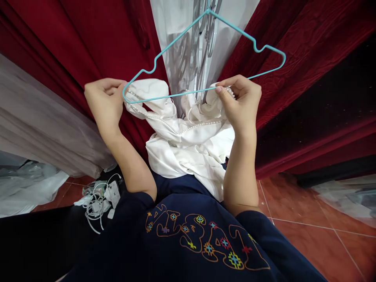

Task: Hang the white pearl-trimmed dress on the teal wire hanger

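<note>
Across the middle of the frame, a turquoise wire hanger (205,51) is held up, its hook rising to the top centre. Left hand (104,100), at left centre, has its fingers curled closed over the hanger's left end and the white garment (188,149) there. Right hand (242,102), right of centre, pinches the garment's pearl-trimmed strap (230,91) against the hanger's lower bar. Most of the garment hangs bunched between the forearms. Red curtains (308,47) hang behind; white cables (100,199) lie at lower left on the red tiled floor (308,211)

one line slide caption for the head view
Two hands fit a white beaded garment onto a turquoise hanger.
</note>
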`<state>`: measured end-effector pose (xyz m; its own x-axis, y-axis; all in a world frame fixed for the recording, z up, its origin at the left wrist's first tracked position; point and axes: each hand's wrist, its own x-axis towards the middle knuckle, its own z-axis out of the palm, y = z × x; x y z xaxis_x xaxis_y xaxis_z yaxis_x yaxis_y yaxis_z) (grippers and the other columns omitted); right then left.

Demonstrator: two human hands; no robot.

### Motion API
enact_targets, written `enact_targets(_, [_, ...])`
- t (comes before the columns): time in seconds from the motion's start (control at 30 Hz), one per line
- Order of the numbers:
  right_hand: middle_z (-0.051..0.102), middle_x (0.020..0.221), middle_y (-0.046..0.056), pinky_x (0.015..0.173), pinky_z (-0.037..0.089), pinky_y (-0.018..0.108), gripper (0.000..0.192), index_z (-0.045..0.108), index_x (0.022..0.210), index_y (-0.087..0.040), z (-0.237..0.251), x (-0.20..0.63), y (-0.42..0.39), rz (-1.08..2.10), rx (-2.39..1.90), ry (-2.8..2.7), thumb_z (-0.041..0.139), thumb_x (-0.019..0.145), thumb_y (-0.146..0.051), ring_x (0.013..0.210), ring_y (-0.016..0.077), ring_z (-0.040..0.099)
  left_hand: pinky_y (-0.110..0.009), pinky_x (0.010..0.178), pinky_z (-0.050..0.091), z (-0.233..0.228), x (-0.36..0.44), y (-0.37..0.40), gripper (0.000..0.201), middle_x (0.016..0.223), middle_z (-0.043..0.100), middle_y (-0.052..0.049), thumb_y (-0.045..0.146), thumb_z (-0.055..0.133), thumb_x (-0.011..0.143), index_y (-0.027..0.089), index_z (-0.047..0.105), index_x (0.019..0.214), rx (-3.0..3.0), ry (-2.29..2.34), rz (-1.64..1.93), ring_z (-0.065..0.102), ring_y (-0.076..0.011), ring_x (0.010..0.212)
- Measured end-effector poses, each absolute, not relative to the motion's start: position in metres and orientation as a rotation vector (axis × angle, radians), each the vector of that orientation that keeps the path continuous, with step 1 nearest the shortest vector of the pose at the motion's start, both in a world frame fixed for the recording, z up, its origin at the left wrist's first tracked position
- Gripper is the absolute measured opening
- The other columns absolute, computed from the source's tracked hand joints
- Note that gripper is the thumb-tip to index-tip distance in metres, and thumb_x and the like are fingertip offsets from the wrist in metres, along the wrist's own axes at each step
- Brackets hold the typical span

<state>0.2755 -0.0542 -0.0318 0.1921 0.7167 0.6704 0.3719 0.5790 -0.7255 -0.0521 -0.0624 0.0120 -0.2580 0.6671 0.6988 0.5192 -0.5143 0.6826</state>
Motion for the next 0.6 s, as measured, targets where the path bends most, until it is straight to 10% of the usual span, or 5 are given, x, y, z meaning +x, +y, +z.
enact_targets(0.43, [0.059,0.07,0.0,0.077,0.056,0.038,0.023,0.068,0.083,-0.022,-0.04,0.269,-0.025,0.258,-1.034,-1.508,0.072,0.087,-0.045,0.059,0.0119,0.048,-0.021,0.067,0.047,0.036,-0.029,-0.007,0.03,0.09,0.068,0.014,-0.004,0.063,0.096,0.024,0.069,0.104,1.855,1.378,2.105,0.049,-0.0052,0.066])
enact_targets(0.6, [0.061,0.074,0.001,0.071,0.054,0.034,0.026,0.069,0.086,-0.023,-0.043,0.266,-0.03,0.326,-1.019,-1.465,0.072,0.087,-0.049,0.065,0.014,0.055,-0.022,0.082,0.052,0.048,0.011,0.007,0.012,0.098,0.068,0.009,0.031,0.069,0.1,0.029,0.07,0.112,2.189,1.034,1.938,0.061,-0.0072,0.091])
